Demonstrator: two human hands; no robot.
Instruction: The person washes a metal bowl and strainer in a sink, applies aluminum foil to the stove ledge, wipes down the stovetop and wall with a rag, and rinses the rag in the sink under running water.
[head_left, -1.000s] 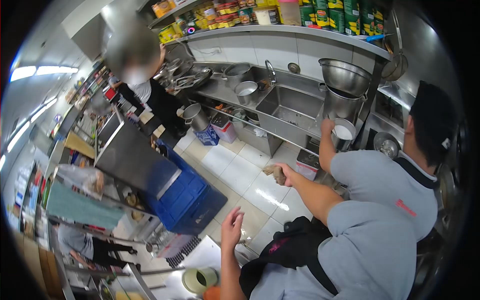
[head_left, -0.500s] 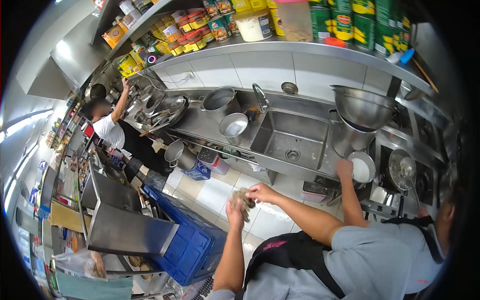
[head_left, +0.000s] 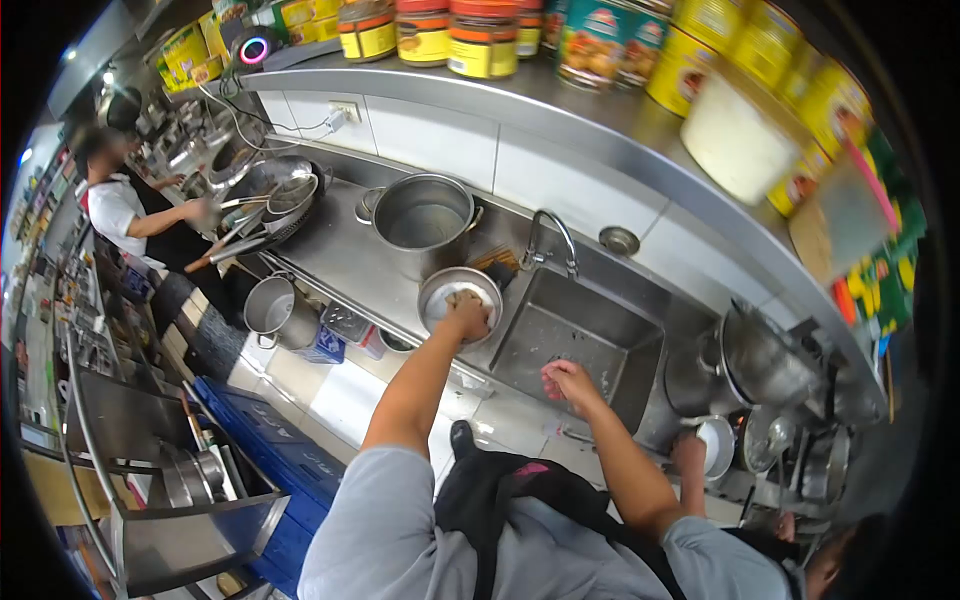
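My left hand [head_left: 470, 318] reaches down into a round metal pot [head_left: 428, 312] on the steel counter. Its fingers are closed on what looks like a greyish-brown wad [head_left: 461, 297], mostly hidden under the hand. Pale liquid or a light bottom shows around it. My right hand [head_left: 570, 384] hangs over the front edge of the steel sink [head_left: 600, 330], its fingers loosely curled and holding nothing that I can see. A larger two-handled pot [head_left: 420, 215] stands just behind the one I reach into. A curved tap [head_left: 548, 228] rises at the sink's back.
At right, a co-worker's hand [head_left: 690, 453] is at a pan [head_left: 715, 447] with white contents. A big metal bowl [head_left: 770, 355] stands beyond the sink. Blue crates [head_left: 270, 450] and a steel cart [head_left: 190, 540] are at left. Another person [head_left: 140, 215] works farther off. Cans line the overhead shelf [head_left: 560, 110].
My hands have parted: both were at the greyish-brown wad over the floor. The left has gone into the pot, the right over the sink edge. My view has turned and moved nearer the counter.
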